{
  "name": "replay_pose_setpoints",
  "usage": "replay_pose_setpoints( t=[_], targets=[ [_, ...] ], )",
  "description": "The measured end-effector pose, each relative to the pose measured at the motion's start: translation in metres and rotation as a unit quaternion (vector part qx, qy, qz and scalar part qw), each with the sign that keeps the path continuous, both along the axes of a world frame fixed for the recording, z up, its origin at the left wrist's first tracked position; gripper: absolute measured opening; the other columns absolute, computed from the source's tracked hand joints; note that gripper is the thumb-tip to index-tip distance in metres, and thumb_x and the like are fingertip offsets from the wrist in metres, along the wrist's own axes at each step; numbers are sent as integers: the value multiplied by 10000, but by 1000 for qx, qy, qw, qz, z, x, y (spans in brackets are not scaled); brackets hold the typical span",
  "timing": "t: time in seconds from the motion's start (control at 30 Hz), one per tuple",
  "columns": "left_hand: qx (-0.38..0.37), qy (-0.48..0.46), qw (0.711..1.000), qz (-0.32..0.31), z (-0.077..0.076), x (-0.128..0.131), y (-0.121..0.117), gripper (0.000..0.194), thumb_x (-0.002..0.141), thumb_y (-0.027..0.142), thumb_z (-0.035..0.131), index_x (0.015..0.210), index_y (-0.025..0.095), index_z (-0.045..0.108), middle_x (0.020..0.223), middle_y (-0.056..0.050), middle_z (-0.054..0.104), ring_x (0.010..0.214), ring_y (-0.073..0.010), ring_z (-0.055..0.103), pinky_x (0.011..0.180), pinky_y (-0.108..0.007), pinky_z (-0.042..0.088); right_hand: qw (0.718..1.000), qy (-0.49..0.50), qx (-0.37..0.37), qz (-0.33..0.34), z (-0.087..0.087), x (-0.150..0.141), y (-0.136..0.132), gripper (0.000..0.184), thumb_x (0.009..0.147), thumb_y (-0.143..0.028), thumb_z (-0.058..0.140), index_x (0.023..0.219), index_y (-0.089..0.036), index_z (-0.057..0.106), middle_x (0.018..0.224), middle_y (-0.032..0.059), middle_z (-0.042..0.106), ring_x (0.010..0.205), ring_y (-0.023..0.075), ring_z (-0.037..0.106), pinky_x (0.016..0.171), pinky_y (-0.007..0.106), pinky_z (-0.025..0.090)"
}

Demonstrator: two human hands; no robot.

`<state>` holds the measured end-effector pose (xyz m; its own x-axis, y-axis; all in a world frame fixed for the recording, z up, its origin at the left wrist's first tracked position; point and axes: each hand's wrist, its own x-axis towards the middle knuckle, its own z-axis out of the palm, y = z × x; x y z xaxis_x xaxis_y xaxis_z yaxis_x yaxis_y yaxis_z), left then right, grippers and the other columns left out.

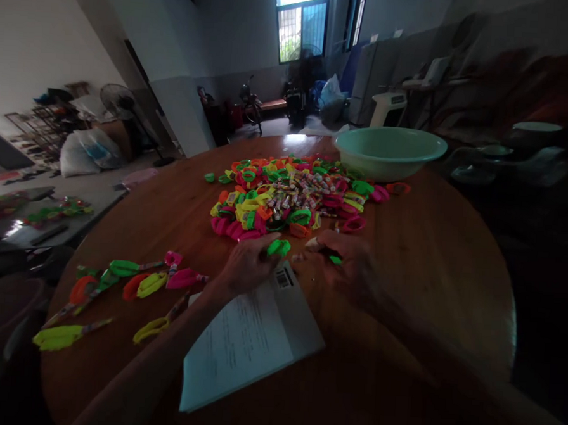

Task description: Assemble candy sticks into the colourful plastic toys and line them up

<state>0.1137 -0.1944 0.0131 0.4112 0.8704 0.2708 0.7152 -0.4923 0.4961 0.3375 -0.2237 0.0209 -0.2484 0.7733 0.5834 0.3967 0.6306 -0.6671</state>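
Left hand point(250, 261) pinches a small bright green plastic clip point(279, 247) above the round wooden table point(428, 271), beside the paper sheet point(249, 337). Right hand point(345, 260) closes on another green piece point(335, 259). Likely light, rigid, slick: hold by the edges.

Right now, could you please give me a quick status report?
Left hand grips green piece. Right hand pinches smaller green bit. Paper sheet under wrists; toy pile just beyond.

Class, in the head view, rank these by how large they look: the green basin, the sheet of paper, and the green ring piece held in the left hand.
1. Sheet of paper, though it lies nearest the camera.
2. Green basin.
3. Green ring piece in the left hand.
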Motion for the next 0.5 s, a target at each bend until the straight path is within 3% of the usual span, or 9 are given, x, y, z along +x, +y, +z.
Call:
replay_pose_setpoints(
  t=[0.1,0.17,0.27,0.4,0.5],
  targets=[
    [-46,-4,999,15,2,-20,-8,270,851,283,610,1066,178,734,691,23,614,619,-113,529,592,-219,378,1000,-10,-19,22,-14,-13,-24,207,948,-241,522,793,-170,639,751,36,627,679,149,563,621,275,401],
    [-55,14,998,2,1,-29,-10,194,837,254,594,932,166,739,666,22,586,603,-106,491,567,-213,352,994,-108,6,34,-29,-19,-34,214,940,-217,479,851,-157,664,837,77,638,745,174,572,656,298,414],
    [-40,28,999,-18,1,-34,-6,172,802,222,590,901,156,714,714,4,624,626,-115,518,585,-222,381,956,-289,38,42,-46,-19,-41,237,865,-169,523,1043,-160,679,1017,113,642,871,216,574,723,327,441],
    [-57,72,995,-43,7,-31,5,265,743,199,598,984,157,702,852,-41,694,722,-160,598,633,-255,442,929,-362,67,39,-47,-18,-42,275,823,-141,579,1080,-164,673,996,102,622,897,242,545,765,362,443],
    [-89,92,987,-98,18,-29,13,388,702,169,603,1076,189,706,929,-50,719,779,-180,631,675,-267,476,922,-384,34,46,-40,-22,-40,285,789,-116,604,1062,-153,672,997,108,606,886,243,543,753,366,438]
  ],
)
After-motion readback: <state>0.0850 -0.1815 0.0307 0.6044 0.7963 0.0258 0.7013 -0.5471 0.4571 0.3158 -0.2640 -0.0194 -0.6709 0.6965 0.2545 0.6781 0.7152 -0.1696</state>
